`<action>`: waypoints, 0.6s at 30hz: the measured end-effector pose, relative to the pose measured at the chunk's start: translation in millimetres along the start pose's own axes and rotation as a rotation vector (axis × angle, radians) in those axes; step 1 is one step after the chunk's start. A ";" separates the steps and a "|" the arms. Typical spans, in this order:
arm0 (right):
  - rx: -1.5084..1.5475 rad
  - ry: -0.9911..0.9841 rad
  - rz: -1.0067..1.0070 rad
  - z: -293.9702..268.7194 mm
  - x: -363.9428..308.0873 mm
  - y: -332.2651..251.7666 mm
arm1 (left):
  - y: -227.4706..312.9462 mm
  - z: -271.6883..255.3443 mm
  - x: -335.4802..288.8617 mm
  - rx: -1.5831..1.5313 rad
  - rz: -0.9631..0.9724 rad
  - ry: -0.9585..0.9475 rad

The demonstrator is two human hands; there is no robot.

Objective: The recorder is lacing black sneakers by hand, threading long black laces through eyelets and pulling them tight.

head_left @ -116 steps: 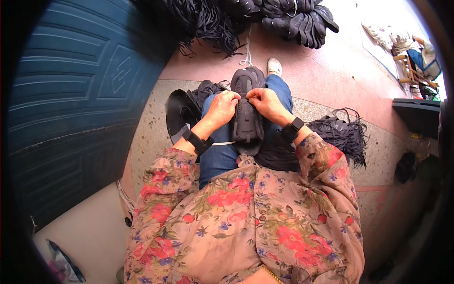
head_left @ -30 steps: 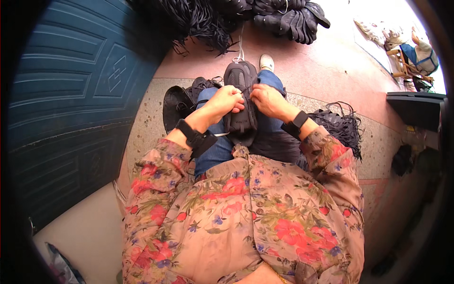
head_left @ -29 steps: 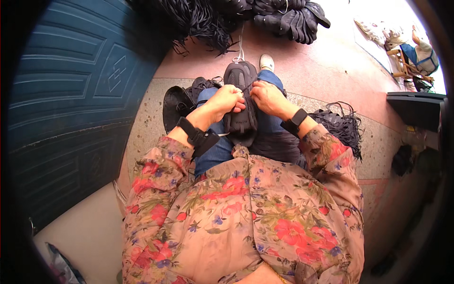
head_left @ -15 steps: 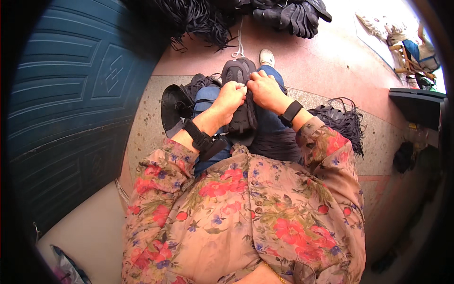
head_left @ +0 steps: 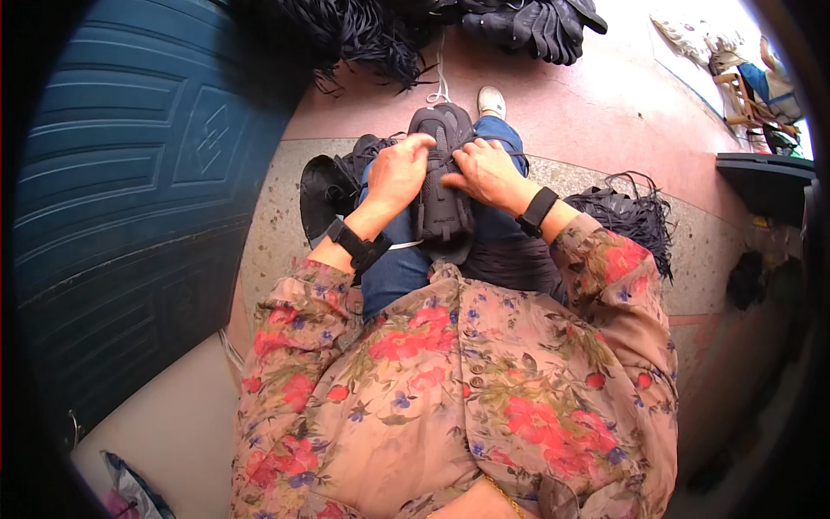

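Note:
A dark grey shoe [head_left: 443, 212] lies lengthwise on my lap, its toe pointing away from me. My left hand [head_left: 400, 173] is at the shoe's left edge, fingers curled and closed; what they hold is hidden. Over the right edge, my right hand [head_left: 491, 176] has its fingers bent in and its thumb reaching across the shoe's middle. A thin dark shoelace [head_left: 512, 152] runs out past the right hand's fingers. Below the left wrist, a narrow white strip [head_left: 405, 246] shows beside the shoe.
Black shoe pieces [head_left: 324, 195] lie on the floor by my left leg. A heap of dark laced pieces [head_left: 627, 216] is at my right. More stacked black pieces [head_left: 532, 30] and a stringy bundle [head_left: 363, 39] lie ahead. A blue panelled door [head_left: 130, 164] stands left.
My hands were close together over the middle of the shoe; they have moved apart, one to each side. More of the shoe shows between them, and the white strip has come into sight.

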State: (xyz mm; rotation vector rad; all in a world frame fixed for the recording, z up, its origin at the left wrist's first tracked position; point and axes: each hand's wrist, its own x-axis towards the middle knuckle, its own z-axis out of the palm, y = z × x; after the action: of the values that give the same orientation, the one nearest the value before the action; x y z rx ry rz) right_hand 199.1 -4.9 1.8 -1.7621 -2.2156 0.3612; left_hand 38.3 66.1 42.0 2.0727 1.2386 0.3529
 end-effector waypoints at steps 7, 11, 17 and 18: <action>-0.055 -0.215 -0.014 -6.7 5.3 7.6 | 17.1 26.8 6.0 0.606 0.147 -0.189; 0.072 -0.105 -0.033 7.2 1.2 12.3 | 12.1 31.7 2.6 0.612 0.200 -0.174; 0.238 0.043 -0.069 12.1 -0.4 14.8 | 9.0 37.9 -2.0 0.619 0.293 -0.094; 0.248 0.024 -0.050 10.9 -1.2 13.3 | 6.3 38.9 -5.5 0.644 0.379 -0.070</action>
State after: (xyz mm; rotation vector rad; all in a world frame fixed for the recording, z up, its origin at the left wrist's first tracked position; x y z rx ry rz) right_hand 207.3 -3.3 -13.3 -1.5700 -2.0907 0.5732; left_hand 60.9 43.2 18.7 2.8550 0.9902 0.0383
